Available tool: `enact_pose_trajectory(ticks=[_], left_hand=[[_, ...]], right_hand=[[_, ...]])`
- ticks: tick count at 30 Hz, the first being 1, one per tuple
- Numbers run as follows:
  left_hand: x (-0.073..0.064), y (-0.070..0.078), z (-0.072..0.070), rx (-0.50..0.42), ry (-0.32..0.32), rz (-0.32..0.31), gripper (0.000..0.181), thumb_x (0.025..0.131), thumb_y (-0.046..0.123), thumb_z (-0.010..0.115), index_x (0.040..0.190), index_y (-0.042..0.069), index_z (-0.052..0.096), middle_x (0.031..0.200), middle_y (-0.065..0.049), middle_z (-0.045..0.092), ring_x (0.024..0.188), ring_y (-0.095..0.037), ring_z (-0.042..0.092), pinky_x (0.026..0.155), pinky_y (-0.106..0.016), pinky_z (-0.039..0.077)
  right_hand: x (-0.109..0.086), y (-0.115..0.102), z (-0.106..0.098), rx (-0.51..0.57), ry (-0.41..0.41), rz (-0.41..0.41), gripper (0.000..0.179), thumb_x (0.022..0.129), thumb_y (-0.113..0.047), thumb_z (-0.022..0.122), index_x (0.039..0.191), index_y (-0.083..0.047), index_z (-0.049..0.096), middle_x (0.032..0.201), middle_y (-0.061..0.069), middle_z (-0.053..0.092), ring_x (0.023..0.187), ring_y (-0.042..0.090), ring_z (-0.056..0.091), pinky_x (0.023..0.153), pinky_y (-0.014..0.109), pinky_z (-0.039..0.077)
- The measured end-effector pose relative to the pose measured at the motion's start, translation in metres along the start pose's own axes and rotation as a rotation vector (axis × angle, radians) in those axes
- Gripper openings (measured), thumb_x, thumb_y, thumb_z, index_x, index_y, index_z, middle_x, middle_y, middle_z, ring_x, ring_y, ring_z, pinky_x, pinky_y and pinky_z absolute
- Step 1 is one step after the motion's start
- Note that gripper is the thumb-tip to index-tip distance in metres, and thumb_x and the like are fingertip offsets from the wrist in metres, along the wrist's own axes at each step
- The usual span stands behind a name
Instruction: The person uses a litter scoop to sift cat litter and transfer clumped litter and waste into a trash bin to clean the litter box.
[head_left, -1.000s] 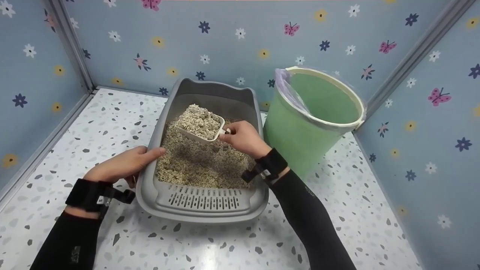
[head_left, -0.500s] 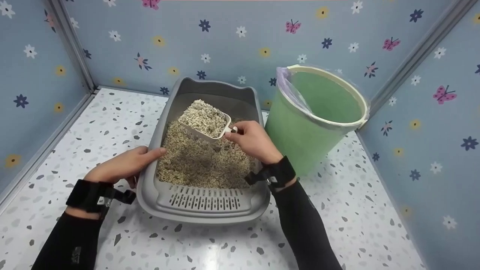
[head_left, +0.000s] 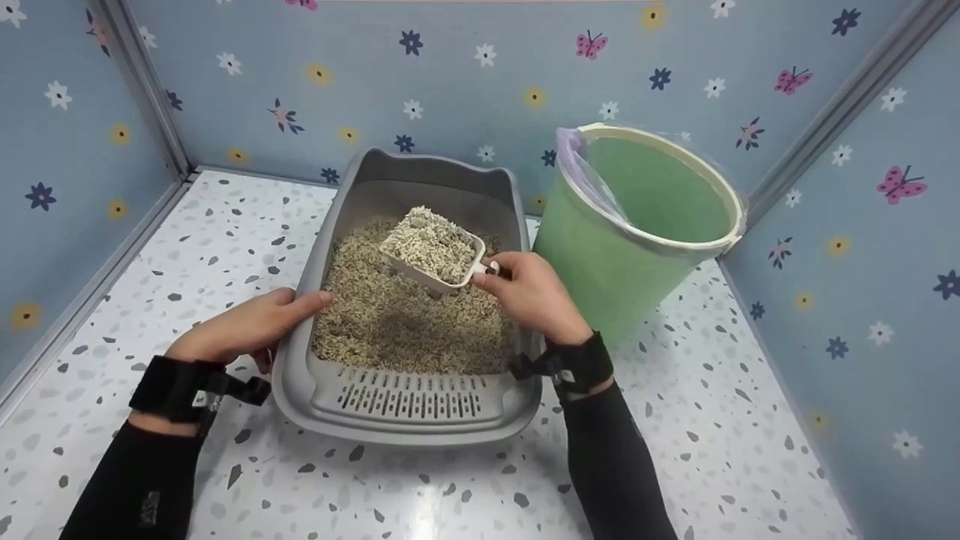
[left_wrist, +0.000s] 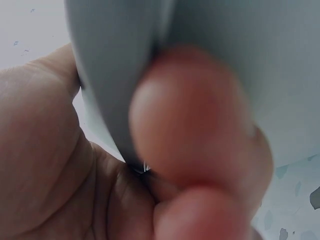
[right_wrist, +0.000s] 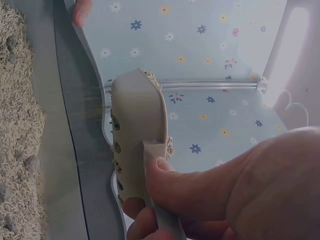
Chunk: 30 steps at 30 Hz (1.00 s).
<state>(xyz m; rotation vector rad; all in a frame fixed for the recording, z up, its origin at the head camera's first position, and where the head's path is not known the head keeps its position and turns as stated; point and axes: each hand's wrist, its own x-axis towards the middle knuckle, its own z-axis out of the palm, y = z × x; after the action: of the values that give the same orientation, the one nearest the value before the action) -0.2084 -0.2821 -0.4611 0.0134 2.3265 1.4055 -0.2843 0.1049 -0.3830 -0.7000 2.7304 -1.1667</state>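
Note:
My right hand [head_left: 529, 292] grips the short handle of a white litter scoop [head_left: 480, 268], heaped with pale litter pellets [head_left: 431, 244]. The scoop is held over the litter [head_left: 405, 330] in a grey litter box [head_left: 409, 431]. In the right wrist view, slots show along the underside of the scoop [right_wrist: 132, 120], with thumb and fingers around its handle. My left hand [head_left: 247, 322] holds the left rim of the box, thumb over the edge. Its fingers [left_wrist: 190, 115] curl beneath the rim in the left wrist view.
A green bin [head_left: 600, 270] with a pale rim and a lilac bag liner [head_left: 589, 176] stands right of the box, close to it. Flower-patterned walls [head_left: 465, 75] enclose the back and both sides. The speckled white surface [head_left: 675, 450] lies under everything.
My right hand has carried the loaded scoop to the right over the box, ending slightly lower than half a second ago. The left hand stays on the rim.

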Motion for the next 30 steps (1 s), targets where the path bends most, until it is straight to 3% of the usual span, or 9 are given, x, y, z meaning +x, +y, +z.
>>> enact_pose_trajectory(ticks=[9,24,30], left_hand=[[-0.001,-0.002,0.000,0.003,-0.012,-0.005,0.078,0.112,0.073,0.046,0.131,-0.003,0.044,0.088,-0.016,0.070,0.058,-0.022,0.070,0.047,-0.037,0.062],[-0.002,0.001,-0.001,0.035,0.004,0.007,0.079,0.112,0.073,0.046,0.130,-0.003,0.045,0.088,-0.016,0.069,0.057,-0.022,0.069,0.048,-0.041,0.063],[0.000,-0.001,0.000,0.030,0.015,0.003,0.077,0.112,0.073,0.046,0.131,-0.002,0.045,0.087,-0.014,0.068,0.059,-0.022,0.068,0.047,-0.039,0.061]], right_hand=[[-0.004,0.004,-0.009,0.033,-0.022,-0.002,0.012,0.107,-0.021,0.078,0.096,-0.016,0.081,0.073,-0.006,0.056,0.063,0.013,0.047,0.063,0.034,0.045],[-0.003,0.006,-0.013,0.034,0.033,-0.009,0.011,0.107,-0.022,0.077,0.103,-0.014,0.082,0.081,-0.001,0.066,0.071,0.017,0.054,0.068,0.037,0.049],[0.000,0.009,-0.012,0.041,0.042,-0.038,0.010,0.106,-0.021,0.078,0.100,-0.014,0.081,0.080,-0.002,0.063,0.072,0.017,0.053,0.069,0.036,0.048]])
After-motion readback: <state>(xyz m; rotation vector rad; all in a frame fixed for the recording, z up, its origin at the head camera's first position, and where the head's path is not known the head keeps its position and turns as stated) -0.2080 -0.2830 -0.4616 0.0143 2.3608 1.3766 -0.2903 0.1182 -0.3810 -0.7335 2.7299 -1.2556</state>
